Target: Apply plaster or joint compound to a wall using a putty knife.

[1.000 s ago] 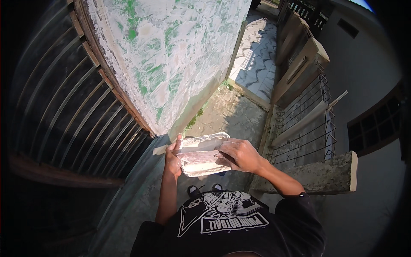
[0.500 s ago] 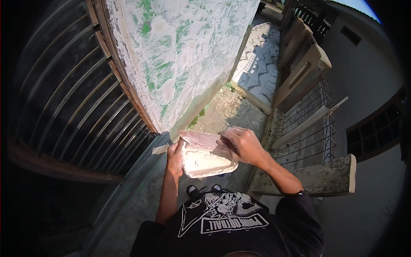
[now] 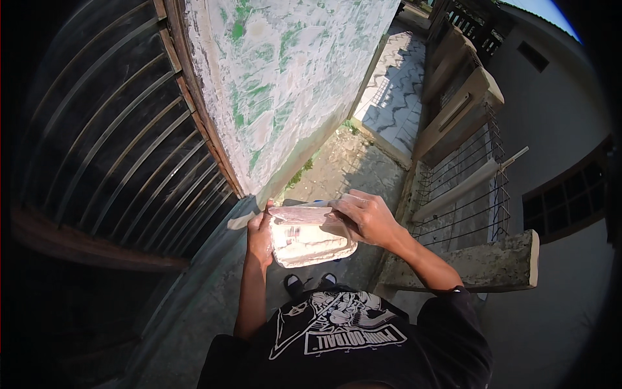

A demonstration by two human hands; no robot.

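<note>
The pale, flat rectangular pad of worn sheets [image 3: 310, 238] lies crosswise at chest height between both hands, left hand [image 3: 260, 238] gripping its left end, right hand [image 3: 367, 217] closed over its far right corner.

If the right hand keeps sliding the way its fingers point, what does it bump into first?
The right hand points leftward over the pale tray. It would probably meet the left hand at the far edge first, though depth is unclear.
</note>
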